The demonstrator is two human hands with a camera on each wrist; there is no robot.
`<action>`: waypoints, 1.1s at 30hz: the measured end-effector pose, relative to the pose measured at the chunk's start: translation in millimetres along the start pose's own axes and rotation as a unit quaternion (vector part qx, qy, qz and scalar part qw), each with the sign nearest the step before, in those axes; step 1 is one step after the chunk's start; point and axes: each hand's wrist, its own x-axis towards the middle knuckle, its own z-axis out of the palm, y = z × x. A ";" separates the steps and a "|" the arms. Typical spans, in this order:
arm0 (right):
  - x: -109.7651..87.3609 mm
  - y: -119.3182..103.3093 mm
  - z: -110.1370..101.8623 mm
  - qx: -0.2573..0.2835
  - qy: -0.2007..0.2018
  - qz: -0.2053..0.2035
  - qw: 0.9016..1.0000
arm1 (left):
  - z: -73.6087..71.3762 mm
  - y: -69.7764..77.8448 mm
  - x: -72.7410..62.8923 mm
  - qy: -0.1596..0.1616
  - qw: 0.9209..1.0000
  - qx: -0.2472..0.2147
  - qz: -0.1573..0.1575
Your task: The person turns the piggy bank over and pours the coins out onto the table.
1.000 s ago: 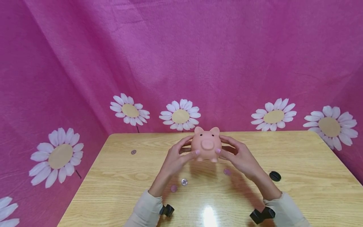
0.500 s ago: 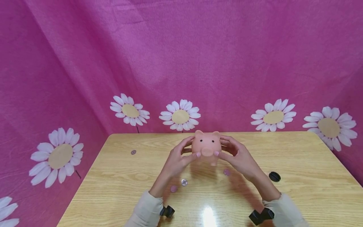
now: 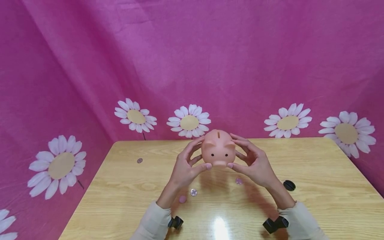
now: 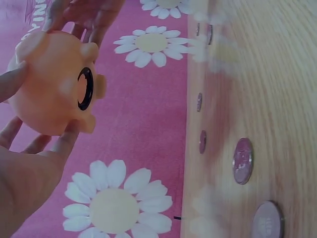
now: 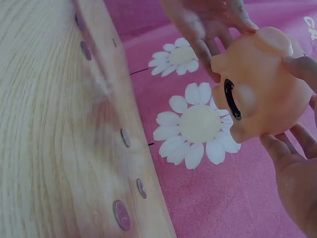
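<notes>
A pink piggy bank (image 3: pixel 218 146) is held above the table between both hands. Its face tips downward in the head view, so the coin slot (image 3: pixel 218 134) on its back shows. My left hand (image 3: pixel 185 168) grips one flank, thumb near the snout and fingers spread behind. On the other flank my right hand (image 3: pixel 254 166) grips it the same way. Both wrist views show the underside of the piggy bank (image 4: pixel 47 82), with a black-rimmed round opening (image 5: pixel 229 101) in the belly. The far fingertips are partly hidden behind it.
On the wooden table (image 3: pixel 120 206) lie several coins: a silvery one (image 3: pixel 193 192), a pinkish one (image 3: pixel 182 199), another under the right hand (image 3: pixel 238 181) and one at far left (image 3: pixel 139 160). A black round plug (image 3: pixel 289 185) lies right. Pink cloth (image 3: pixel 210 66) hangs behind.
The piggy bank has tilted forward: its snout has dropped towards the table and the slot on its back has come into view. Both hands keep their grip and have turned with it slightly.
</notes>
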 end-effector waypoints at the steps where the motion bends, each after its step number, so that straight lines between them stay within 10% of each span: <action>1: -0.1 1.2 1.1 0.002 0.001 -0.001 1.000 | -0.8 -0.1 -0.7 0.001 1.000 0.003 -0.003; 33: 3.4 -8.9 8.4 -0.065 -0.007 0.180 0.982 | -7.4 2.9 -1.5 0.005 0.989 0.115 -0.089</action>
